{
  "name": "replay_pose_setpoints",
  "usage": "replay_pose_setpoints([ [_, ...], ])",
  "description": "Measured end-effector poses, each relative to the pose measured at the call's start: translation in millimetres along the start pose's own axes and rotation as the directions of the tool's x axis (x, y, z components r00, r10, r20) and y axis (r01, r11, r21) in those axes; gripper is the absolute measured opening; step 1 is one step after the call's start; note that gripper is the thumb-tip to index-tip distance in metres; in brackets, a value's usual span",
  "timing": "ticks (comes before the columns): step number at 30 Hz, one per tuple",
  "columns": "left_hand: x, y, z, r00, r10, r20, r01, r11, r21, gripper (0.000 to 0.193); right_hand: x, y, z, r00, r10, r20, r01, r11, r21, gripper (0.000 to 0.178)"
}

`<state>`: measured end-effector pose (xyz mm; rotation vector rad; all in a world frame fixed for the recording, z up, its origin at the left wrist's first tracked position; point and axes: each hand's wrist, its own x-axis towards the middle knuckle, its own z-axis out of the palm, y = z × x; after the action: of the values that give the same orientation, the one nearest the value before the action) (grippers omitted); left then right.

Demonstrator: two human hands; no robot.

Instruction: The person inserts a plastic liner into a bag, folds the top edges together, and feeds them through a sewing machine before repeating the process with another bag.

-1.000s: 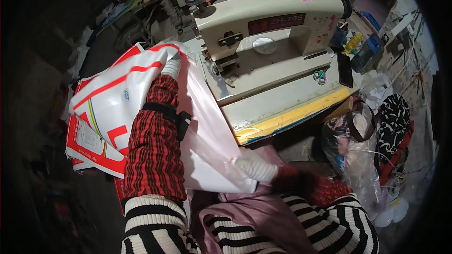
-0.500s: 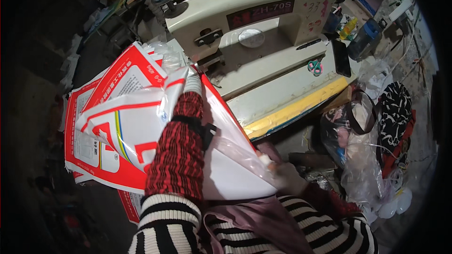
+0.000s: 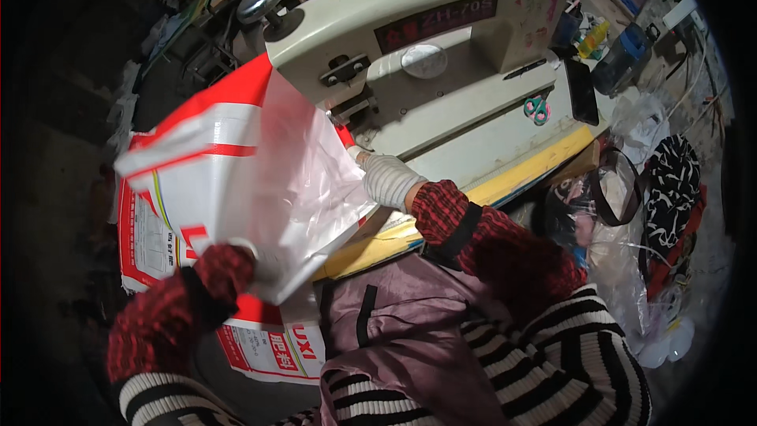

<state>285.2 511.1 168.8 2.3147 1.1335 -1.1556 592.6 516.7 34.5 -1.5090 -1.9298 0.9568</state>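
Note:
A large red-and-white plastic sack [image 3: 300, 173] hangs off the left of the cream industrial sewing machine [image 3: 331, 31], its white side facing up beside the sewing head. My right hand [image 3: 390, 180], in a pale striped glove, is closed on the sack's red-edged corner at the machine bed, just by the needle area. Low on the left, my left hand [image 3: 266, 259] grips the near edge of the sack; its fingers are mostly behind the plastic and blurred. Red-and-black knitted sleeve covers wrap both forearms.
On the machine bed lie small green-handled scissors [image 3: 537, 110] and a black phone [image 3: 581, 91]. A blue-lidded bottle [image 3: 621, 59] stands at the far right. Clear plastic bags [image 3: 623, 268] hang at right. More printed sacks [image 3: 272, 353] lie below my left arm.
My left hand has gone from the sewing head down to the lower left, swinging the sack's side with it. My right hand has risen from near my lap to the machine bed.

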Motion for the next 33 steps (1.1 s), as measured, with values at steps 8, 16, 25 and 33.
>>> replay_pose_setpoints([
  [8,-14.5,115.9,-15.8,0.849,-0.156,-0.504,-0.128,0.866,-0.483,0.020,-24.2,-17.1,15.0,0.998,0.064,0.024,-0.068,0.959,0.274,0.062],
  [16,-14.3,138.4,-23.6,0.964,0.245,0.101,-0.212,0.942,-0.260,0.043,-33.0,-48.4,-6.7,0.994,0.087,0.070,-0.084,0.996,-0.040,0.034],
  [25,-14.5,50.9,-23.0,0.991,-0.131,0.019,0.128,0.915,-0.383,0.032,-30.1,-39.6,1.6,0.986,0.168,-0.016,-0.166,0.984,0.070,0.039],
  [33,-84.7,215.1,-126.8,0.797,0.541,-0.267,-0.336,0.765,0.549,0.018,-22.8,-57.5,-4.9,0.947,0.244,0.208,-0.320,0.662,0.678,0.039],
])
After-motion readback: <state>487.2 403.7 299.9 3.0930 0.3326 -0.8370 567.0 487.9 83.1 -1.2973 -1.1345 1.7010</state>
